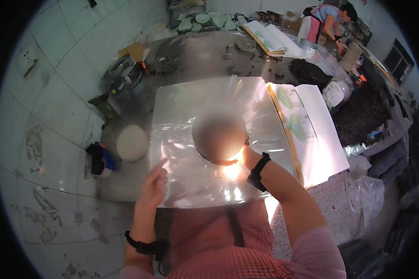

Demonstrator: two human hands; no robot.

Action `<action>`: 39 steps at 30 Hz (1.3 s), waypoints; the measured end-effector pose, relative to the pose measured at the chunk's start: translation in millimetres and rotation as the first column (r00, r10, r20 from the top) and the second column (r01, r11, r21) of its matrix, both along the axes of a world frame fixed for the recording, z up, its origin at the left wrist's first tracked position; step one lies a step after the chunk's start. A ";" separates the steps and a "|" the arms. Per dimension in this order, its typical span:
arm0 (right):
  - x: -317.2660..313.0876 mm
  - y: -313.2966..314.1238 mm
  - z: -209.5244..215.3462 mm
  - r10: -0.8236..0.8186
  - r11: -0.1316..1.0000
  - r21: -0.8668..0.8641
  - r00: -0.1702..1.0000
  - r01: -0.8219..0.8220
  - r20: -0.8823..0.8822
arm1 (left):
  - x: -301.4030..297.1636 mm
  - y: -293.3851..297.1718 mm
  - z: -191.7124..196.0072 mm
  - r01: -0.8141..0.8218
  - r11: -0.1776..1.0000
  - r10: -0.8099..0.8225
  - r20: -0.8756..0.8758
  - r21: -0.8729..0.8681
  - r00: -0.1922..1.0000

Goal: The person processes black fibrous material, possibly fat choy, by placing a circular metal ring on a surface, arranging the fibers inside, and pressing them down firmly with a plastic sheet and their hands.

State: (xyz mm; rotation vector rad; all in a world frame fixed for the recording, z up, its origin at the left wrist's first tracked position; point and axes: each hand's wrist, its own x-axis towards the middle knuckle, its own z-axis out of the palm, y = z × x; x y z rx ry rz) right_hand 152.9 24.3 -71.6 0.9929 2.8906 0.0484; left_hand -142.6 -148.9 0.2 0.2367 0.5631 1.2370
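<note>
A stack of clear plastic sheets [191,111] lies on the worktop in front of me. Over its middle is a round brownish disc [219,132], blurred and glaring at its lower edge. My right hand [247,157] reaches under the disc from the right and seems to hold it. Its fingers are hidden behind the disc, and a black band shows on the wrist. My left hand [153,182] rests at the near left edge of the sheets with its forefinger raised, holding nothing I can see.
White paper wrappers with green round prints [307,130] lie right of the sheets. Left are a white round disc [132,143], a black and blue item [100,158] and a metal pot [125,76]. A dark loose pile [363,116] and a jar [337,90] sit right. Another person [330,21] works at the far right.
</note>
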 end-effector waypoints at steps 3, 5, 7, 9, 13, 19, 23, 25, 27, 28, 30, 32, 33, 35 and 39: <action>-2.3 5.4 -27.5 0.090 0.994 0.086 0.967 -0.071 -0.240 | 5.3 -7.4 -20.3 0.230 0.966 -0.068 -0.747 0.116 0.661; -13.6 -25.1 48.9 -0.041 0.999 -0.034 0.998 0.042 0.041 | -6.4 -9.6 -30.8 0.438 0.899 0.084 -0.986 0.012 -0.145; -4.5 -28.1 43.8 -0.057 0.998 -0.023 0.998 0.057 0.015 | 19.8 7.8 -19.9 0.556 0.830 0.372 -0.794 0.052 -0.481; 0.6 -26.2 35.2 -0.062 0.998 -0.037 0.997 0.060 -0.054 | 84.3 32.2 8.4 0.429 0.803 0.458 -0.889 0.414 0.001; -1.3 -15.7 27.7 -0.089 0.990 -0.130 0.962 0.056 -0.260 | 133.3 107.2 32.2 0.512 0.792 0.328 -0.939 0.333 0.103; 7.0 14.9 11.6 -0.434 0.782 -0.619 0.645 -0.077 -0.629 | 128.9 136.1 17.3 0.466 0.882 0.158 -0.978 0.077 -0.139; -1.4 41.6 -25.3 -0.897 0.280 -0.804 0.156 -0.524 -0.414 | 132.1 134.9 8.4 0.622 0.781 0.221 -0.909 -0.052 -0.353; 5.1 61.0 -46.3 -0.651 0.626 -0.719 0.304 -0.304 -0.695 | 137.1 143.3 2.4 0.691 0.722 0.278 -0.894 -0.046 -0.350; 6.3 58.4 -34.9 -0.439 0.813 -0.541 0.383 -0.216 -0.813 | 144.6 145.6 13.2 0.734 0.644 0.264 -0.839 -0.214 -0.476; -1.7 47.5 -2.2 -0.455 0.805 -0.559 0.400 -0.197 -0.796 | 138.3 143.5 6.1 0.725 0.658 0.270 -0.835 -0.204 -0.480; 4.0 24.0 60.1 -0.464 0.810 -0.564 0.414 -0.159 -0.783 | 137.7 147.3 -4.2 0.722 0.635 0.311 -0.764 -0.275 -0.565; 16.3 -15.0 115.2 -0.669 0.684 -0.727 0.353 -0.051 -0.654 | 135.0 151.2 -12.9 0.701 0.614 0.332 -0.688 -0.362 -0.646; 21.5 -41.3 148.5 -0.745 0.593 -0.802 0.326 -0.077 -0.582 | 133.5 150.6 -15.4 0.700 0.633 0.333 -0.699 -0.332 -0.632; 25.4 -110.6 160.4 -0.674 0.450 -0.873 0.570 -0.188 -0.470 | 133.3 149.9 -15.1 0.703 0.647 0.340 -0.714 -0.294 -0.612; 28.3 -152.6 37.9 -0.292 0.954 -0.027 0.901 0.300 -0.321 | 138.6 153.2 -5.9 0.705 0.626 0.286 -0.744 -0.332 -0.604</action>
